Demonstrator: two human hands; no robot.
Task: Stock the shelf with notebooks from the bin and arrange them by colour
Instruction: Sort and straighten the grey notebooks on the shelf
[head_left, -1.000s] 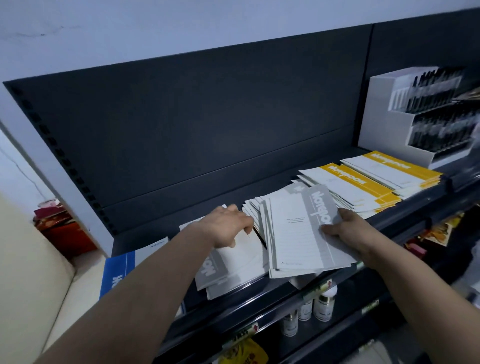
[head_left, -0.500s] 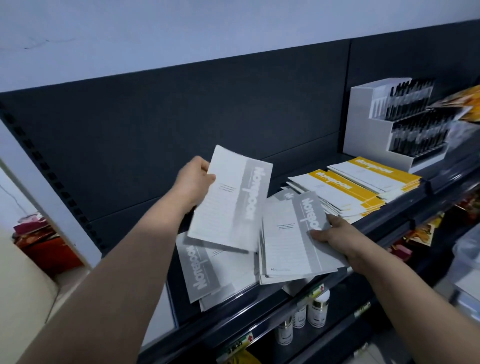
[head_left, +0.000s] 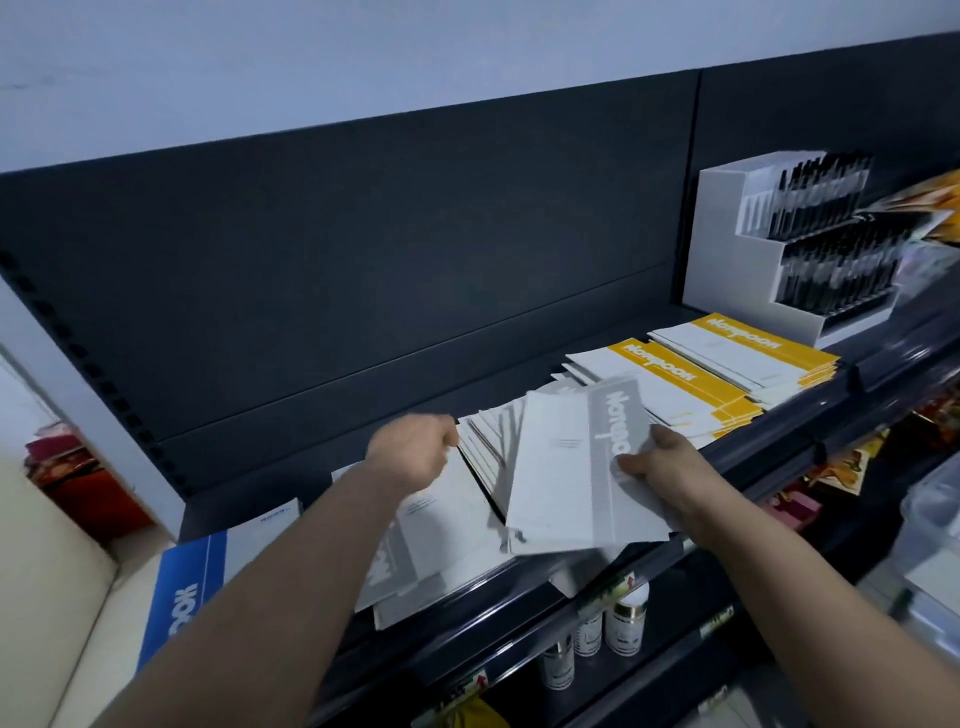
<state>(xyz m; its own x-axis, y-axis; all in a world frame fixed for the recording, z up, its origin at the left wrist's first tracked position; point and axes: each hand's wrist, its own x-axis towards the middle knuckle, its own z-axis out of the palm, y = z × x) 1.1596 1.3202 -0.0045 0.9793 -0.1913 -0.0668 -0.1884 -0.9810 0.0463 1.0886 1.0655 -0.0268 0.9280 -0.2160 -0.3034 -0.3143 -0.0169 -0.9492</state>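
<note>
"What does the right hand hold?"

"The right hand (head_left: 670, 475) grasps a white paper notebook with a grey band (head_left: 566, 467) at its right edge, the thumb on the cover. This notebook lies on top of a fanned pile of grey-banded notebooks (head_left: 488, 441), on the dark metal shelf (head_left: 779, 449)."

"And the left hand?"

"The left hand (head_left: 415, 457) is at nine o'clock from that notebook, its fingers curled at the edge of the fanned pile. It is blurred, so I cannot tell if it grasps anything."

"What lies around them?"

"At seven o'clock, partly under the left forearm, loose grey-banded notebooks (head_left: 421, 551) lie on the shelf. Further out, at eight o'clock, is a white notebook with a blue band (head_left: 187, 587). At one o'clock I see two piles of yellow-banded white notebooks (head_left: 680, 382), side by side. Beyond them stands a white stepped display box of black pens (head_left: 727, 249). At six o'clock, one shelf lower, stand small white bottles (head_left: 628, 618)."
</note>
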